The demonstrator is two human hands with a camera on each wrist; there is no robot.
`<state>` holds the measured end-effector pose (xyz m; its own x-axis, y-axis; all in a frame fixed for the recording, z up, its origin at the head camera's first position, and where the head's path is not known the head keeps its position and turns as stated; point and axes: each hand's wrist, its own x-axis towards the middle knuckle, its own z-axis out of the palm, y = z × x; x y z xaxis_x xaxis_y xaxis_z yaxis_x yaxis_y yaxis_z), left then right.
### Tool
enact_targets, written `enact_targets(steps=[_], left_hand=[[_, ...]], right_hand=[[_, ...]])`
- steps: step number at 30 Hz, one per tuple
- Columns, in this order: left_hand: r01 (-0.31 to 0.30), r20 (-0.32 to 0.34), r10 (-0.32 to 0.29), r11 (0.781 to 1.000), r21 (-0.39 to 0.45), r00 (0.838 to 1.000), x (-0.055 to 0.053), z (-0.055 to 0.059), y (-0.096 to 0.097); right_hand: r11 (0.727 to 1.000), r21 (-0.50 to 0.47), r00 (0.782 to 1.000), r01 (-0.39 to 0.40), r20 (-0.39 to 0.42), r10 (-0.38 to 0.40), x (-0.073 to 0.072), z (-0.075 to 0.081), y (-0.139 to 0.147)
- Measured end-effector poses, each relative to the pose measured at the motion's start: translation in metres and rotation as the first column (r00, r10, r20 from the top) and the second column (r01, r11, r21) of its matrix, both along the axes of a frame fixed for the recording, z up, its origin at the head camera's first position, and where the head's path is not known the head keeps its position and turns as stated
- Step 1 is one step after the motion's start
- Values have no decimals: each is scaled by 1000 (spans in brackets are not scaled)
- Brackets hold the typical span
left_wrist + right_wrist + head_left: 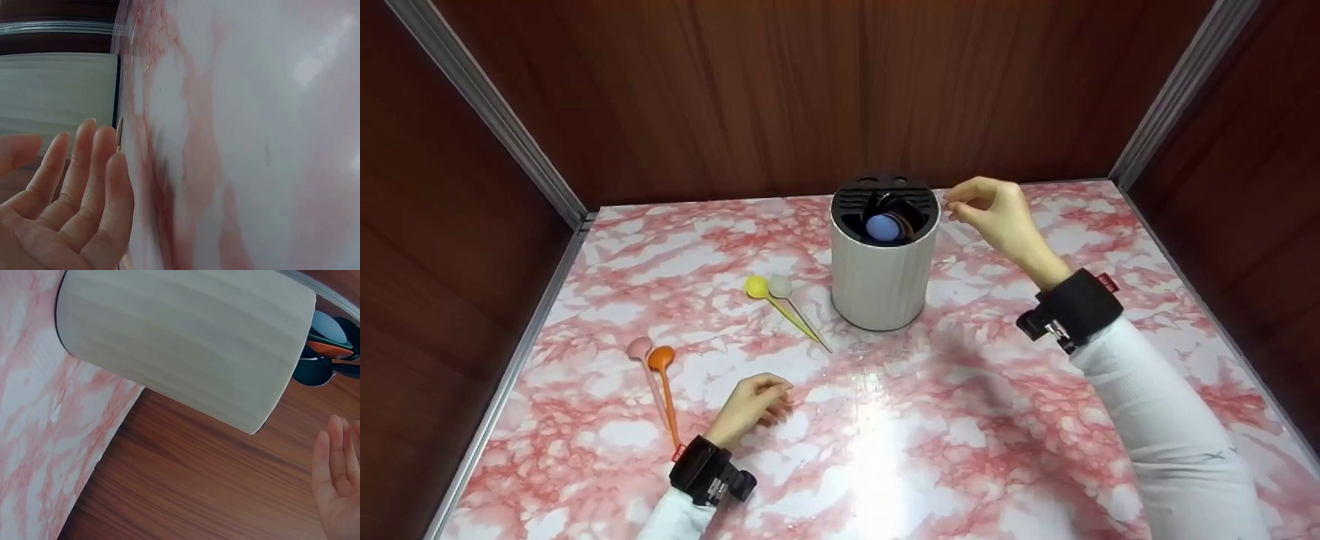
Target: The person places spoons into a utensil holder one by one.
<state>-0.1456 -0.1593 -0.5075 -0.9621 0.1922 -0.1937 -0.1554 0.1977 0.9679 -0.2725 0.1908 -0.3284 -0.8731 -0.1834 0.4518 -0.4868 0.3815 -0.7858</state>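
Observation:
My right hand (997, 217) is raised beside the right rim of a pale ribbed utensil holder (881, 285) with a black slotted top. Its thumb and index finger bend toward each other by the rim; nothing shows between them. In the right wrist view, the other fingers (337, 464) are nearly straight, apart from the holder. A blue spoon (883, 227), an orange spoon (331, 349) and dark spoons (314, 372) poke out of the holder's top. My left hand (751, 409) hovers low over the table, fingers relaxed, holding nothing.
A yellow spoon (756, 286) and a light grey spoon (781, 286) lie left of the holder. Further left lie a pink spoon (640, 347) and an orange spoon (661, 358), near my left wrist. Brown panels (780, 97) enclose the marbled table (885, 427) at the back and sides.

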Motion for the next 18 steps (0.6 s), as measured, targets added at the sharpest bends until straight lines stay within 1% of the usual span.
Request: enact_targets(steps=[2, 3, 5, 12, 18], left_hand=[[0, -2, 0, 1000, -1, 1000, 0, -1, 0], [-3, 1, 3, 1000, -2, 1000, -2, -5, -1], [-5, -2, 4, 1000, -3, 1000, -3, -7, -1], [-10, -9, 10, 1000, -3, 1000, -3, -3, 0], [11, -24, -12, 1000, 0, 1000, -4, -3, 0]], right_hand=[[1000, -3, 1000, -2, -1, 2, 2, -2, 2], [1000, -6, 1000, -3, -3, 3, 3, -3, 2], [1000, -18, 1000, -5, -4, 5, 5, -5, 4], [998, -62, 1000, -16, 22, 17, 15, -15, 10], [995, -99, 999, -11, 39, 15, 26, -25, 15]])
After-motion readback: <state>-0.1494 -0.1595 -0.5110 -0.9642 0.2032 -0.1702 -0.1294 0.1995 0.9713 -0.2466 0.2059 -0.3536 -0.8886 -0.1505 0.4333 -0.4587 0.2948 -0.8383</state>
